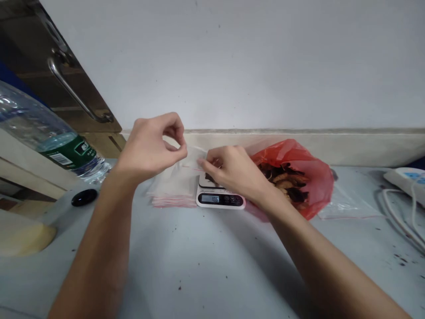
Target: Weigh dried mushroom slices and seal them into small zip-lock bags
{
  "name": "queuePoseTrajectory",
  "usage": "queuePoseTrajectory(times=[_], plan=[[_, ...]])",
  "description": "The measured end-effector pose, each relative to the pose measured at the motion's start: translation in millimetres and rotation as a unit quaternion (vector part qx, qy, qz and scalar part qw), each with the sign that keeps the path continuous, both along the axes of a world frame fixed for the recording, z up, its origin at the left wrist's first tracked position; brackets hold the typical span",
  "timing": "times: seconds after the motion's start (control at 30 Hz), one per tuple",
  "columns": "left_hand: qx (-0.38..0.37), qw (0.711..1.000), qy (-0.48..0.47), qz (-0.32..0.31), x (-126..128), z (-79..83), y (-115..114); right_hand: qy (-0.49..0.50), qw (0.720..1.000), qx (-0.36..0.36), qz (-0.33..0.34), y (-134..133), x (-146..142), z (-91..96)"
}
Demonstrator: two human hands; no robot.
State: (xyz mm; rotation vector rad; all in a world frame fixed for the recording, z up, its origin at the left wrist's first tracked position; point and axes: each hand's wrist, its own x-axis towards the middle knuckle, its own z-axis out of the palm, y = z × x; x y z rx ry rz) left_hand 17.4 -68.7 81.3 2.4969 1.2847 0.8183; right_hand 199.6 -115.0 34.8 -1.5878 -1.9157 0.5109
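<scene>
My left hand [152, 144] is closed, thumb and fingertip pinched at the edge of a clear zip-lock bag [193, 163] with a red seal line. At the bag's other side, the fingers of my right hand [230, 168] are also closed on it. Below my right hand stands a small white digital scale [221, 200], its display reading about 10.6. Dark dried pieces [209, 178] lie on its pan, mostly hidden by the hand. Left of the scale is a stack of clear zip-lock bags [172, 190]. An open red plastic bag [320, 181] holds dried brown pieces [288, 181].
A large water bottle [66, 141] with a green label and a black oval object [84, 197] are at the left. Another clear bag [348, 204] lies right of the red one. A white device [407, 179] with a cable [395, 215] sits far right. A wall [252, 66] rises behind.
</scene>
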Motion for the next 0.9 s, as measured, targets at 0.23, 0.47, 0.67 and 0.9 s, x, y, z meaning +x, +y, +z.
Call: queuePoseTrajectory(times=[0.23, 0.47, 0.67, 0.9], plan=[[-0.102, 0.978, 0.117, -0.142, 3, -4.6, -1, 0.25, 0.967, 0.041, 0.025, 1, 9, -0.2], [-0.117, 0.97, 0.147, -0.152, -2, -10.5, 7, 0.186, 0.982, -0.01, -0.017, 0, 30, 8.1], [-0.129, 0.972, 0.181, -0.081, -14, -6.0, 11, -0.158, 0.968, -0.153, -0.117, -1, 71, 10.9], [-0.131, 0.973, 0.178, -0.069, -12, -1.5, 7, -0.192, 0.954, -0.177, -0.151, -3, 88, 10.0]])
